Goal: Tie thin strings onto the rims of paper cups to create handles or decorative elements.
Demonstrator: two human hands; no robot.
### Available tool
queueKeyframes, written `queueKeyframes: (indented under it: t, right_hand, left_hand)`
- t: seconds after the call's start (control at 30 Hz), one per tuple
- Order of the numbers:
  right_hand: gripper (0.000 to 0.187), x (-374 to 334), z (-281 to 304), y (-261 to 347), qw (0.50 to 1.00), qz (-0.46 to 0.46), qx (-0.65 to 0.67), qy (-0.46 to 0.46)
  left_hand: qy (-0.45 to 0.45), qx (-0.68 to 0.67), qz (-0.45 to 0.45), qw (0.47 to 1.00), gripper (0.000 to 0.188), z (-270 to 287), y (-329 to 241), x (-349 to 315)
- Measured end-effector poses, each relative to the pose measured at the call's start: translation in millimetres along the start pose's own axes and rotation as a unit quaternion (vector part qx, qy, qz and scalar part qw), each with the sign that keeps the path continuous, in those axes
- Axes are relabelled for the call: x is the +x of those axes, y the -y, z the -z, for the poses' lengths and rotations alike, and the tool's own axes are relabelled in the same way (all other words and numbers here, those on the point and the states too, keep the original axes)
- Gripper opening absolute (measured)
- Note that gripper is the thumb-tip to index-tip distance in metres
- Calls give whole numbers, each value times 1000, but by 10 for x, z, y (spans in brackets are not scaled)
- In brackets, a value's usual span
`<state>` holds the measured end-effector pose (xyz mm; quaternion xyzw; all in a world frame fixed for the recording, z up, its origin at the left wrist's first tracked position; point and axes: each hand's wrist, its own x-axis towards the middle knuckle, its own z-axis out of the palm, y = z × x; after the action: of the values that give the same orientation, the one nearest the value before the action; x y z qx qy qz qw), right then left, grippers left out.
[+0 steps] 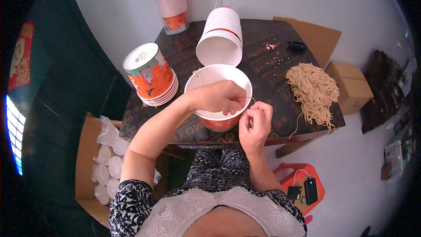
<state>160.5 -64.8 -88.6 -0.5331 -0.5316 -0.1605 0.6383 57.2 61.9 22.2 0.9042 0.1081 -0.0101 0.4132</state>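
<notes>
A white paper bucket (218, 73) with an orange printed outside stands upright at the table's near edge. My left hand (221, 96) reaches over its mouth, fingers closed just inside the right rim. A thin beige cord (251, 98) loops at that rim between my two hands. Outside the wall, my right hand (256, 125) is closed in a pinch by the cord; the tips partly hide what they grip. On the opposite rim a knotted end of cord (197, 71) shows.
Upside-down nested buckets (151, 79) stand at left. Behind lies a stack of white buckets (222, 30), and a tall wrapped stack (170, 0) is against the wall. A heap of beige cords (312, 92) lies right. Cardboard boxes (348, 85) and a red stool (318, 180) flank the table.
</notes>
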Motion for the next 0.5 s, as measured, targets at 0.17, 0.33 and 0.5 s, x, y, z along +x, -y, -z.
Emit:
queueKeyframes:
  t: [0.17, 0.33, 0.5]
  right_hand:
    - [17, 0, 28, -11, 1000, -15, 16, 0]
    - [20, 130, 197, -74, 992, -40, 51, 108]
    - [27, 299, 311, -79, 983, 21, -21, 180]
  left_hand:
    - [-19, 29, -16, 999, 4, -54, -18, -7]
    - [-24, 4, 0, 1000, 4, 9, -12, -48]
    - [-64, -49, 35, 996, 7, 93, -48, -142]
